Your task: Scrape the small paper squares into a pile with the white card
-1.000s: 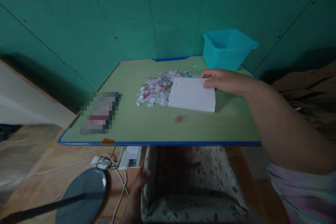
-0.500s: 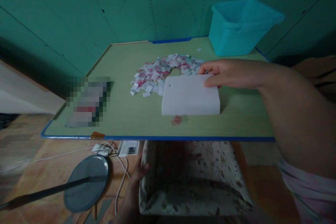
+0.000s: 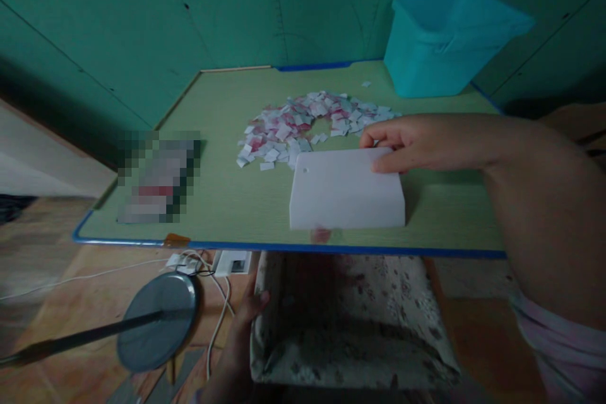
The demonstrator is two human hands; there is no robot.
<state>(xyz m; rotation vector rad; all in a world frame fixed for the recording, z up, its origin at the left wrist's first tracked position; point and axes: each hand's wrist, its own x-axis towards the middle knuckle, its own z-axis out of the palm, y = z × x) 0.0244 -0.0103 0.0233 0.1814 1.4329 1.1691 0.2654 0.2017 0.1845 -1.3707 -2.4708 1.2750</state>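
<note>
A: How does the right hand (image 3: 395, 142) stand?
B: It comes in from the right, the arm rising from a pale sleeve (image 3: 558, 341) at near right. The wrist is bent, so the hand points left, its back facing up.

A: And its grip?
B: Closed in a pinch on the far right part of the white board (image 3: 348, 192): thumb flat on the upper face, fingers curled behind the far edge.

A: Where is the board?
B: Over the near middle of the worktop (image 3: 213, 196), its face tilted towards the near side. I can't tell whether its near edge touches down. The paper bits (image 3: 284, 129) lie in an arc just beyond it; the blue tub (image 3: 430, 66) stands far right.

A: The left hand (image 3: 250, 312)?
B: Low, below the worktop's near edge, reaching up from the near side. Its grip straddles the left wall of the cloth box (image 3: 341, 369), thumb lapped over the rim. The fingers are mostly hidden, so how tightly they press I can't tell.
</note>
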